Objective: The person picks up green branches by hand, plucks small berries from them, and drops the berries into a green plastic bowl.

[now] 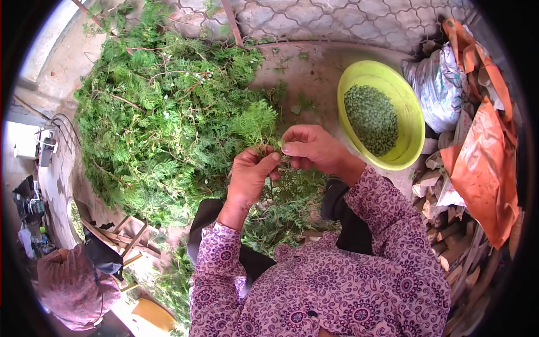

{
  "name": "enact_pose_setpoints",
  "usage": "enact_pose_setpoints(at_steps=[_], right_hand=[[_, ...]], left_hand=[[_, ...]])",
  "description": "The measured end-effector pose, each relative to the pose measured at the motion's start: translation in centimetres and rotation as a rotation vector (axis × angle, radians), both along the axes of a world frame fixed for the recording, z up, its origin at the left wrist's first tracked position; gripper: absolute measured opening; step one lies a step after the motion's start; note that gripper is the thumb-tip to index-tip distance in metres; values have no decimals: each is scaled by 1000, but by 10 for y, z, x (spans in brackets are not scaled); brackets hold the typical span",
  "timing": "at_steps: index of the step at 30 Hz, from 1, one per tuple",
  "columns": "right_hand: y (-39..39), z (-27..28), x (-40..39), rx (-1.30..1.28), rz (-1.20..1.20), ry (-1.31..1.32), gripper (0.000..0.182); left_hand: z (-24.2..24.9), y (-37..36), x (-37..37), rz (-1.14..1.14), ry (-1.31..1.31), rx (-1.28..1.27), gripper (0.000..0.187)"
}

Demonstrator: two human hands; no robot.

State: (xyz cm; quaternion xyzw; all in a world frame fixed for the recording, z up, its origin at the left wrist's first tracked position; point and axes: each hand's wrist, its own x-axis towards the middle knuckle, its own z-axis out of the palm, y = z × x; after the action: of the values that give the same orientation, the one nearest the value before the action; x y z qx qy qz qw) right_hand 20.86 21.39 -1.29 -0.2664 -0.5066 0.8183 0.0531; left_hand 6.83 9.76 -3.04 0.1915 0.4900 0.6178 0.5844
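Note:
A feathery green conifer sprig (255,123) stands up from my left hand (252,171), whose thumb and fingers are closed on its stem. Close against it, my right hand (314,147) pinches a small pale green cone (281,144) at the base of the sprig. Both hands are above the right edge of a large heap of cut conifer branches (163,123). To the right of my hands a yellow-green basin (412,121) sits tilted in view, holding a pile of small round green cones (370,119).
Stuffed white sacks (438,90) and an orange sheet (485,174) lie at the right, over stacked wood pieces (449,241). Paving with wavy joints (359,25) runs along the top. At lower left are another person (76,286), a wooden stool (126,238) and an orange basin (152,315).

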Motion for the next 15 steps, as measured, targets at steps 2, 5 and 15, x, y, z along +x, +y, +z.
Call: enact_pose_setpoints(at_steps=[2,5,15], right_hand=[[-2,7,-2,68,-36,-8,26],[-6,13,-3,240,-18,-53,26],[-1,7,0,140,36,-2,19]], left_hand=[[-1,0,1,-30,26,2,7],[0,-1,0,-66,51,5,8],[11,-3,2,-134,-180,69,5]])
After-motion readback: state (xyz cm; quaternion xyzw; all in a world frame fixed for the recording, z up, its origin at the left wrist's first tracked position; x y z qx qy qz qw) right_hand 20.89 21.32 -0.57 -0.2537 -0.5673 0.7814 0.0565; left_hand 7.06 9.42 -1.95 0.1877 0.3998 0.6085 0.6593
